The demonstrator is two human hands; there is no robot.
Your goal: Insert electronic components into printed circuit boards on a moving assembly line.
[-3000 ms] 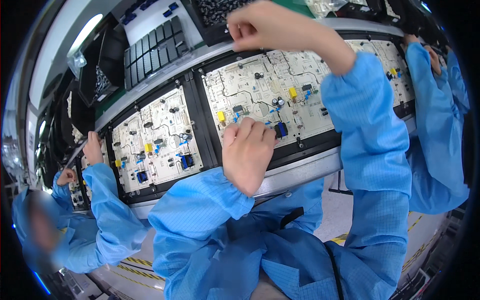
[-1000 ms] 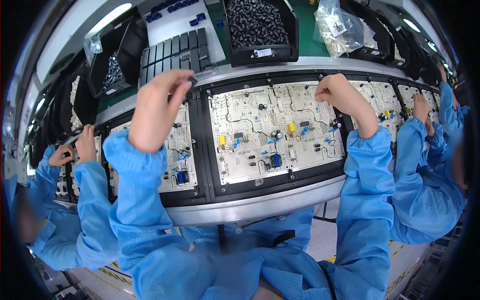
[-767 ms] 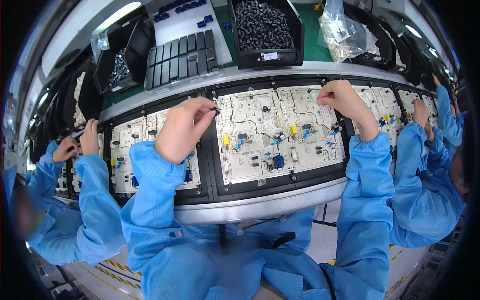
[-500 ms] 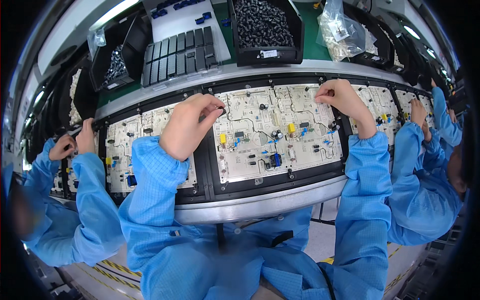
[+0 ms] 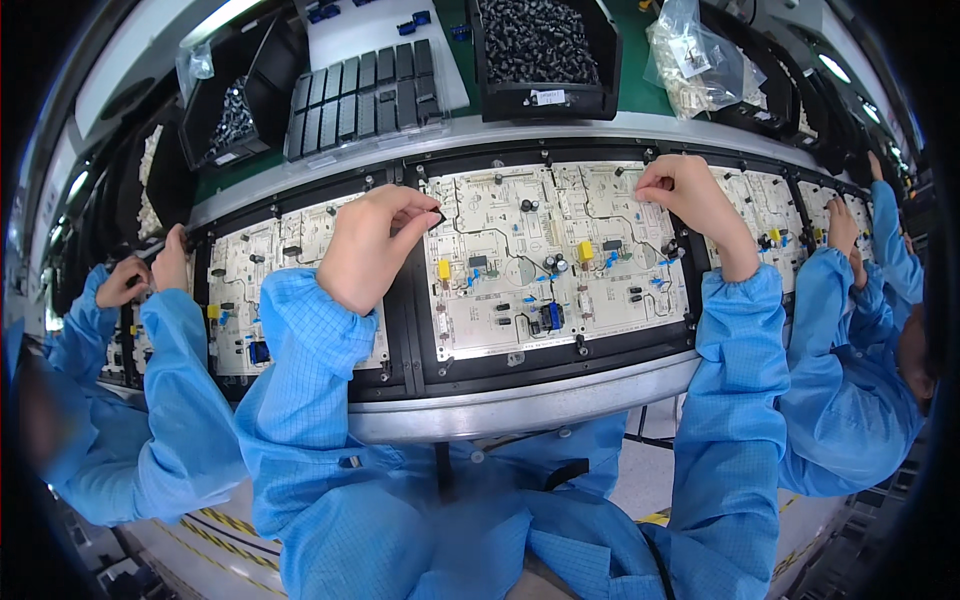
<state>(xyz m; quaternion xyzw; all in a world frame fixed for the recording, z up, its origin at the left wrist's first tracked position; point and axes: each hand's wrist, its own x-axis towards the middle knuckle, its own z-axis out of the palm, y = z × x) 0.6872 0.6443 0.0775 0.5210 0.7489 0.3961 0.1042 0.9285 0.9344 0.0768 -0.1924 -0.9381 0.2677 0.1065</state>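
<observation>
My left hand point(image 5: 372, 245) is closed in a pinch on a small black component point(image 5: 437, 216), just over the upper left edge of a pale circuit board point(image 5: 465, 335). At the same board's upper right, my right hand point(image 5: 692, 195) is pinched as well, fingertips close above the surface; whatever lies between them, if anything, is too small to make out. The board carries a yellow block point(image 5: 444, 269), a blue wound part point(image 5: 551, 317) and several black capacitors point(image 5: 527, 206). A black frame point(image 5: 408, 330) holds it.
Behind the frame stand a black bin of small black parts point(image 5: 530, 45), a clear tray of black blocks point(image 5: 365, 100) and a plastic bag of pale parts point(image 5: 690, 65). Co-workers' hands point(image 5: 125, 282) point(image 5: 842, 228) work at boards on both sides. A metal rail point(image 5: 520, 408) runs along the front.
The view has shifted slightly. My left hand has moved a little with the black component, which now shows more clearly at its fingertips. My right hand stays pinched over nearly the same spot.
</observation>
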